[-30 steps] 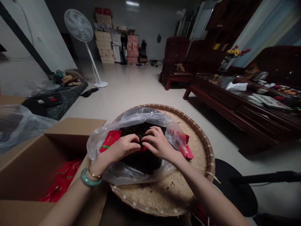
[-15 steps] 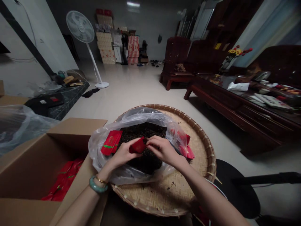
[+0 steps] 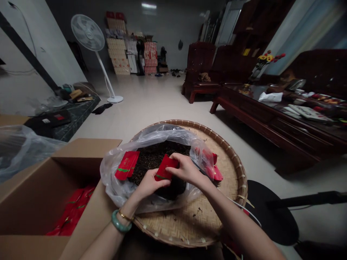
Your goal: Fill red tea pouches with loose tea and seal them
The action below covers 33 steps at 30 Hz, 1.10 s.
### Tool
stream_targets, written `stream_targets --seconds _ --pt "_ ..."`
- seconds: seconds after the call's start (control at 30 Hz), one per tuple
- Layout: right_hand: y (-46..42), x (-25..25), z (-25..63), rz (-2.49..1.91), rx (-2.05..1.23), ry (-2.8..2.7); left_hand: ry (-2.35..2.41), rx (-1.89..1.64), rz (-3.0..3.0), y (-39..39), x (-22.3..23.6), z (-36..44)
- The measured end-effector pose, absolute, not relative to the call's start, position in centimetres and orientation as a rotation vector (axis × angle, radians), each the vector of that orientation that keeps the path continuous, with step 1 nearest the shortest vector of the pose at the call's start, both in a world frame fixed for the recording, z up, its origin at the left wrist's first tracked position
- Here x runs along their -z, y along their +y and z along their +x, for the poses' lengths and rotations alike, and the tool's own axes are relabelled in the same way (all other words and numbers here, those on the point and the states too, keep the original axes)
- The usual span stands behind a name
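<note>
Both hands hold one small red packet (image 3: 164,167) with a green stripe, above a heap of dark loose tea leaves (image 3: 145,162). My left hand (image 3: 149,185) pinches its lower end, thumb in front. My right hand (image 3: 184,167) grips the upper right part between thumb and fingers. The leaves lie in an open clear plastic bag (image 3: 114,155) on a round woven bamboo tray (image 3: 200,224). More red packets (image 3: 128,164) with a green stripe rest on the bag's left side. Crumpled red wrappers (image 3: 217,171) lie to the right, partly under the plastic.
An open cardboard box (image 3: 86,150) with several red packets (image 3: 72,213) inside stands at the left. A black round base with a pole (image 3: 273,213) is close on the right. Farther off are a white standing fan (image 3: 104,74) and a dark wooden table (image 3: 260,119).
One second ago my hands were together low over the leaves, the packet mostly hidden. Then my left hand held it while my right fingers were at its end. Now both grip it upright.
</note>
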State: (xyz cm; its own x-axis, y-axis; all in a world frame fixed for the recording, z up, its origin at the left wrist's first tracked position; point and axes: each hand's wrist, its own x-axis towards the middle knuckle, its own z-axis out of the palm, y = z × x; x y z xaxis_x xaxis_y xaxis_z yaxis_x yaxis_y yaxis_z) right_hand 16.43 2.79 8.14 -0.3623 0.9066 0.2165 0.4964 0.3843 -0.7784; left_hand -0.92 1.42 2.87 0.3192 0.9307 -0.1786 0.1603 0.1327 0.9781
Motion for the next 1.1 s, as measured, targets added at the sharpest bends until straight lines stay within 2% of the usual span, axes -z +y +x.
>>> stream_targets --seconds 0.37,0.57,0.8,0.93,1.1 --pt "3.2 -4.6 15.9 -1.176 -1.386 -1.18 0.953 -0.96 0.927 0.5 -2.5 1.0" --pt "2.7 -4.7 16.1 -1.17 -1.417 -1.258 1.0 -1.078 0.972 1.5 -3.4 0.8" --pt "2.2 -2.9 15.9 -1.094 -1.397 -1.023 1.054 -1.236 0.819 1.3 -2.6 1.5" --pt "1.2 -1.9 15.2 -1.091 -1.236 -0.904 1.083 -1.282 0.819 0.6 -2.1 1.9" --pt "0.3 -1.8 14.8 -1.191 -1.065 -1.036 1.132 -1.304 0.924 0.3 -2.1 1.8"
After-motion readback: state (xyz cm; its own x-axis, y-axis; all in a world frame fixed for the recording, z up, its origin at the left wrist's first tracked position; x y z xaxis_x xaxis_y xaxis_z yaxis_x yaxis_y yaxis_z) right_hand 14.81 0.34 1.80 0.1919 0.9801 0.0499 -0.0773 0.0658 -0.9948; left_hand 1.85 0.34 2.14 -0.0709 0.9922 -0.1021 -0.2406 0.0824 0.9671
